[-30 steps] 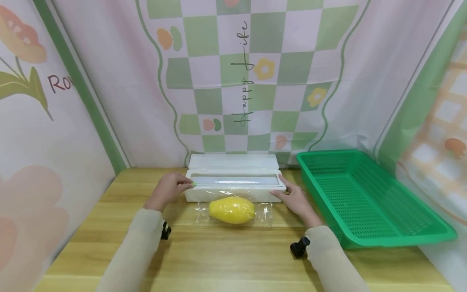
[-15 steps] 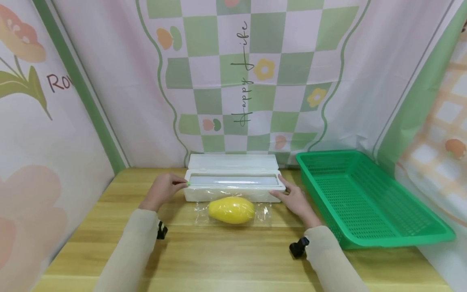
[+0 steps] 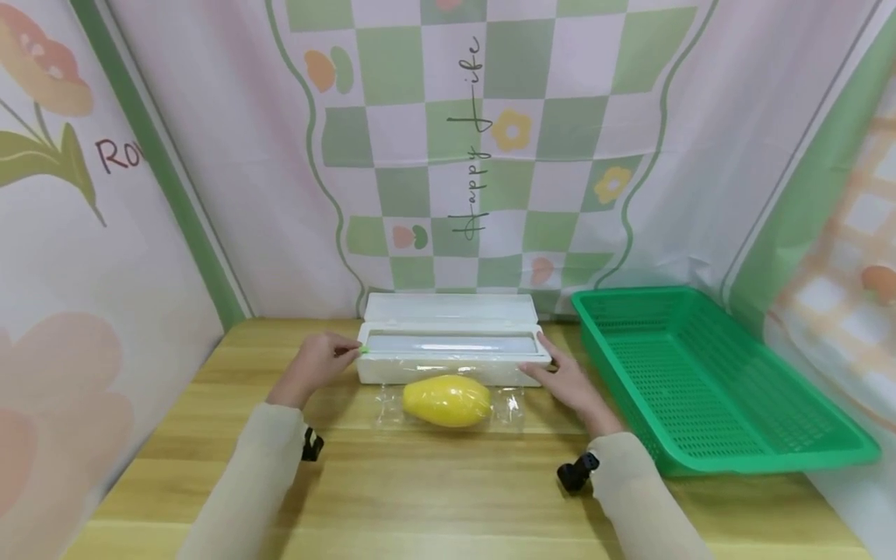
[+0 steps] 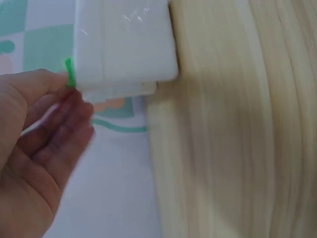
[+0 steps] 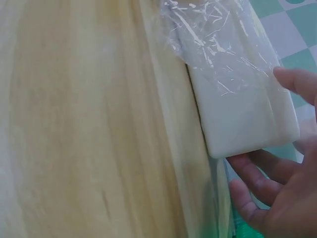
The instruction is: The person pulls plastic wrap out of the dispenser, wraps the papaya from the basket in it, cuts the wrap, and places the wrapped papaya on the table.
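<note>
A white cling film dispenser box (image 3: 399, 369) stands at the back of the table, lid raised, with a roll inside. My left hand (image 3: 320, 362) pinches a small green slider (image 4: 70, 72) at the box's left end, between thumb and index finger. At the other end my right hand (image 3: 568, 379) holds the box, thumb on the front and fingers round the end; in the right wrist view the thumb (image 5: 297, 82) lies near the top edge. Clear film (image 5: 218, 44) runs down the box's front to a yellow papaya-shaped fruit (image 3: 446, 400), which is wrapped in it on the table.
A green perforated plastic basket (image 3: 707, 459) stands on the right, close to my right forearm. Behind the box hangs a checkered curtain (image 3: 455, 179). The wooden table (image 3: 420, 490) extends in front of the fruit.
My left hand has moved a little left with the green slider, out to the box's left end. My right hand, the box and the fruit have stayed in place.
</note>
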A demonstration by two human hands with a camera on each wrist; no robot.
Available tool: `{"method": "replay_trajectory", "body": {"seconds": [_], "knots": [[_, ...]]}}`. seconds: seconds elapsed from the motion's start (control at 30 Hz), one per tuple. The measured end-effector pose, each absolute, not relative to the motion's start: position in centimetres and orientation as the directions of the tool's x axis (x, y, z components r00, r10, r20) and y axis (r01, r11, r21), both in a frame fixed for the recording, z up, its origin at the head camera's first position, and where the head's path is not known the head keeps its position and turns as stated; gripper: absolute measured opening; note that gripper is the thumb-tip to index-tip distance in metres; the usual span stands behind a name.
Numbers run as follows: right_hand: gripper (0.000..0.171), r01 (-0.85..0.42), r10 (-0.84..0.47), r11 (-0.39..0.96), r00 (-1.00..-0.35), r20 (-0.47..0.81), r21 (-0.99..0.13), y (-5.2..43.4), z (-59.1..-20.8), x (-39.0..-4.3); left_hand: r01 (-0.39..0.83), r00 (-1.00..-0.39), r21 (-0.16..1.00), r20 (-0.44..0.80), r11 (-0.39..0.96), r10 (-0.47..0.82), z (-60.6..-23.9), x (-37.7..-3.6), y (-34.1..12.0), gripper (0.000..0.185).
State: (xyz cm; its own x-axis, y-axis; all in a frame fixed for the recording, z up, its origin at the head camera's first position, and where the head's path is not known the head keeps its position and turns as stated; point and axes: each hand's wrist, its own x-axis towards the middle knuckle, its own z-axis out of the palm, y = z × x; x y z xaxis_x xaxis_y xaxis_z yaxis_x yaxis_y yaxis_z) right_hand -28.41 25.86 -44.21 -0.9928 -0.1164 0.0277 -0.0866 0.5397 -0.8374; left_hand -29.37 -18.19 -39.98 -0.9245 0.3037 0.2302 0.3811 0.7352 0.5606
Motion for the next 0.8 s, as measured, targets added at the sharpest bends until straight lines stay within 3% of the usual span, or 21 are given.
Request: {"method": "replay_trajectory", "body": {"seconds": [0.13,0.23,0.43,0.53,0.63,0.8], "knots": [[0.087,-0.126,-0.148,0.518,-0.987,0.057,-0.846,25.6,-44.0,-28.1,0.391,-0.92,0.506,0.244,0.769,0.307,-39.7,-28.6,-17.1,0.043],[0.08,-0.172,-0.085,0.55,-0.985,0.15,-0.817,25.1,-43.8,-27.6,0.466,-0.879,0.458,0.339,0.757,0.336,-39.6,-28.0,-15.7,0.047],[0.04,-0.277,0.078,0.606,-0.912,0.402,-0.746,23.5,-42.7,-26.0,0.621,-0.764,0.369,0.48,0.691,0.43,-39.8,-26.5,-12.3,0.043],[0.027,-0.387,-0.013,0.629,-0.872,0.489,-0.674,22.4,-42.1,-24.9,0.655,-0.739,0.339,0.475,0.676,0.478,-40.2,-25.7,-11.0,0.041],[0.026,-0.511,-0.19,0.632,-0.831,0.522,-0.583,21.3,-42.0,-23.7,0.678,-0.72,0.29,0.446,0.675,0.532,-41.1,-25.1,-10.1,0.047],[0.047,-0.601,-0.41,0.612,-0.797,0.444,-0.514,19.5,-42.5,-22.3,0.655,-0.745,0.258,0.374,0.71,0.552,-42.7,-24.3,-9.5,0.069]]}}
